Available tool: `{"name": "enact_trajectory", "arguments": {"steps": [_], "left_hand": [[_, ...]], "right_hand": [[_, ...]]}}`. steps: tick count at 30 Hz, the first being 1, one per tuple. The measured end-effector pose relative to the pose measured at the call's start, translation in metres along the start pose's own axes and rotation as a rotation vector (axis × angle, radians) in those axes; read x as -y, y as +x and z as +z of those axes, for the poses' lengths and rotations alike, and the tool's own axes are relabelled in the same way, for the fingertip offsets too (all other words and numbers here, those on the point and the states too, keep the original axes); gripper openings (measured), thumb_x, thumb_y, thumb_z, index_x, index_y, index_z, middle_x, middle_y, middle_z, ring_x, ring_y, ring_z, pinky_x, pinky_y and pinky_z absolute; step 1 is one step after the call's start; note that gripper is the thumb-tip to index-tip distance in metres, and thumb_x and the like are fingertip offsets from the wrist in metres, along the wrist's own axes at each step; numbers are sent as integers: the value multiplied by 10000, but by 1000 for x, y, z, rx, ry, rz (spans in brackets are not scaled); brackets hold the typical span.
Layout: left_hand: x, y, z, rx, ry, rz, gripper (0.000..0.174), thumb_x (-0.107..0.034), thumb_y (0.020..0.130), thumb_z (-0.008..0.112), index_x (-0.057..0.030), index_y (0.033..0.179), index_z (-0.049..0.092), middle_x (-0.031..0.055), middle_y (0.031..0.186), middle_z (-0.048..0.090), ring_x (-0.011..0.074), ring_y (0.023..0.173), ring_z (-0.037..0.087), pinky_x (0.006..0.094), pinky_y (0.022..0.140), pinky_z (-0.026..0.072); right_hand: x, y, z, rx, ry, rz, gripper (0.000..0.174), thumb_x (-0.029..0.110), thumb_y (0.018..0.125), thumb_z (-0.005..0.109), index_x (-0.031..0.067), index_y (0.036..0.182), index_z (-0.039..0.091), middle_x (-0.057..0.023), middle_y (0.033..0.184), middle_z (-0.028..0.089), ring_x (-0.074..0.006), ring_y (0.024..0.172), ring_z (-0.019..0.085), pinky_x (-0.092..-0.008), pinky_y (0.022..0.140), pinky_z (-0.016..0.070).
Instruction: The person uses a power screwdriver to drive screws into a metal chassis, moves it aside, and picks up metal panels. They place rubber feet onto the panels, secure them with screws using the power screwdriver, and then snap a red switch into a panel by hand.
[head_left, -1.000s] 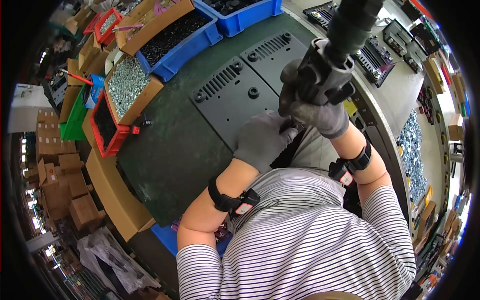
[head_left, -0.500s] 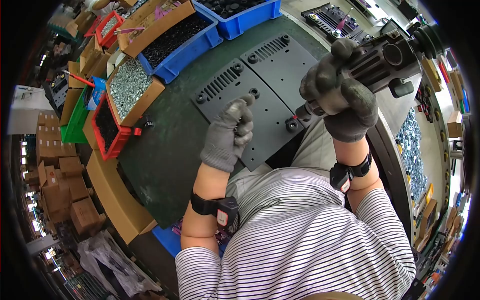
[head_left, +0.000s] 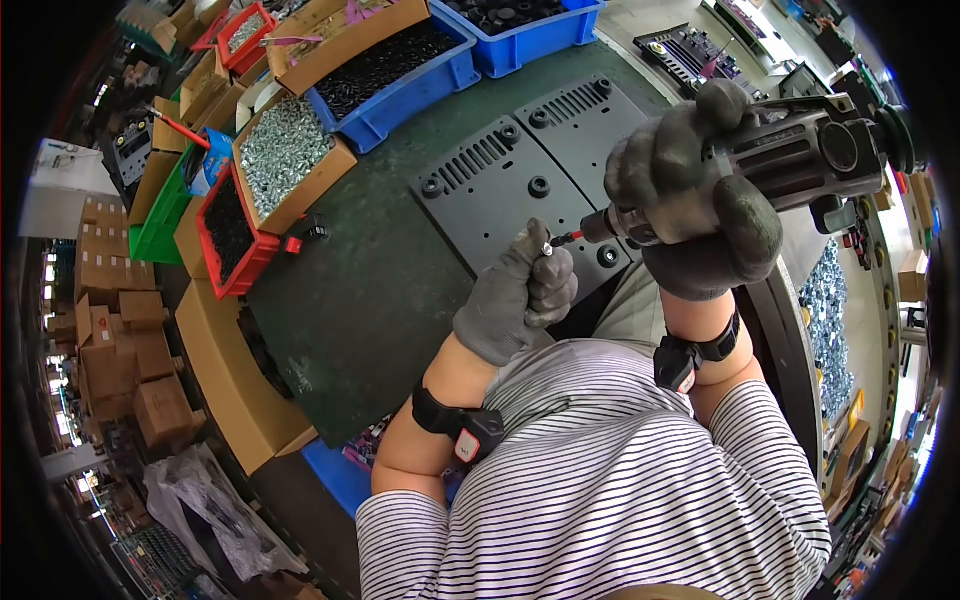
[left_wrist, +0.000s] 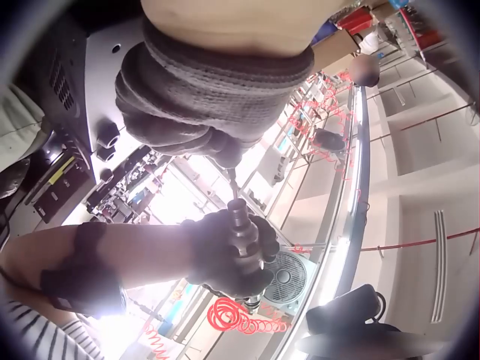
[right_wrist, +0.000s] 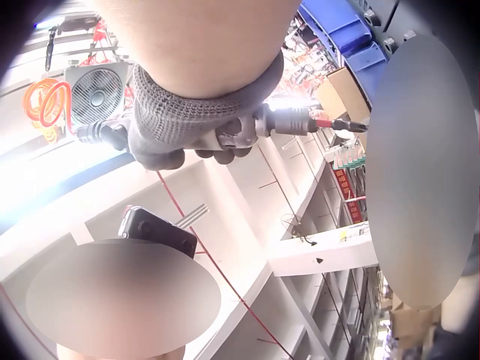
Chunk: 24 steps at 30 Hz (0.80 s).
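Note:
The gloved right hand grips a black power driver, held sideways above the plates' right side. Its red-banded bit points left at a small silver screw, pinched between the left hand's thumb and finger. Whether bit and screw touch is unclear. Below lie two dark slotted plates side by side, with round black feet. In the left wrist view the left hand is closest, with the driver's nose facing its fingertips. The right wrist view shows the right hand around the driver, bit outward.
On the green table, a carton of silver screws, a red bin and blue bins of black parts stand at the left and back. Silver parts lie beyond the table's right edge.
The driver has swung from upright to sideways, its bit now facing left. The left hand moved left off the driver's tip, then back right, and its screw now meets or nears the bit.

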<state>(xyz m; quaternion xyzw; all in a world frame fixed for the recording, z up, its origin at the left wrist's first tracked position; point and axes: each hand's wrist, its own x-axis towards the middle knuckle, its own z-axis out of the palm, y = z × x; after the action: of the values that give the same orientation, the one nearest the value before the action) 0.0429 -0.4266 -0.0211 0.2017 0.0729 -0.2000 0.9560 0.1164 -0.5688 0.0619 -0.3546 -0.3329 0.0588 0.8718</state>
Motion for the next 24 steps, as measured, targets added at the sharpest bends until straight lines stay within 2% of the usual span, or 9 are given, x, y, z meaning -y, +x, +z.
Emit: {"name": "enact_trajectory", "arguments": {"steps": [3,6,8,11,12,14,21,24], "left_hand": [[2,0,4,-12,20,-1,483,-462,920,471,-106,594,470,-10,521,351,74,424,297,177,315,231],[4,2,6,-58,74,-11,476,-464,921,464,-113,600,453,-15,523,323,73,423,285,178,313,225],[5,3,8,-80,57,-45,473,-469,920,465,-121,603,433,-22,526,294,67,424,273,173,315,219],[6,5,13,-122,76,-47,474,-471,923,462,-127,600,421,-27,528,285,61,427,265,165,318,217],[6,5,13,-123,77,-47,474,-471,923,462,-127,600,421,-27,528,285,61,427,265,165,318,217],[6,7,13,-120,75,-78,469,-465,926,465,-135,597,416,-31,527,282,57,420,252,164,310,203],[14,13,12,-75,48,-104,462,-460,925,475,-150,590,403,-36,513,256,52,378,196,176,283,162],[16,14,14,-157,71,-83,475,-461,921,484,-153,572,386,-40,506,245,53,373,185,176,280,164]], "right_hand": [[2,-4,1,-78,-19,57,528,263,780,555,77,1232,356,-42,828,514,-183,646,544,-324,620,445],[-1,1,-3,2,-26,-37,514,263,776,552,81,1218,362,-38,817,506,-177,614,536,-318,597,449],[-1,4,-11,205,-43,-109,511,250,775,581,84,1208,365,-42,805,502,-169,581,531,-307,553,454],[0,0,-13,254,-55,-131,524,228,765,622,87,1201,368,-46,792,500,-164,565,531,-298,516,455],[1,-3,-13,253,-54,-133,524,228,765,622,87,1201,368,-46,792,500,-164,565,531,-298,516,455],[4,-11,-13,174,47,-71,477,173,777,706,88,1147,417,-97,832,573,-235,685,560,-369,598,473],[5,-12,-19,156,-6,-124,501,199,759,668,89,1159,385,-58,779,521,-190,595,545,-324,539,469],[6,-13,-24,160,-14,-146,512,211,752,651,90,1164,372,-41,756,499,-170,557,538,-305,514,467]]}}
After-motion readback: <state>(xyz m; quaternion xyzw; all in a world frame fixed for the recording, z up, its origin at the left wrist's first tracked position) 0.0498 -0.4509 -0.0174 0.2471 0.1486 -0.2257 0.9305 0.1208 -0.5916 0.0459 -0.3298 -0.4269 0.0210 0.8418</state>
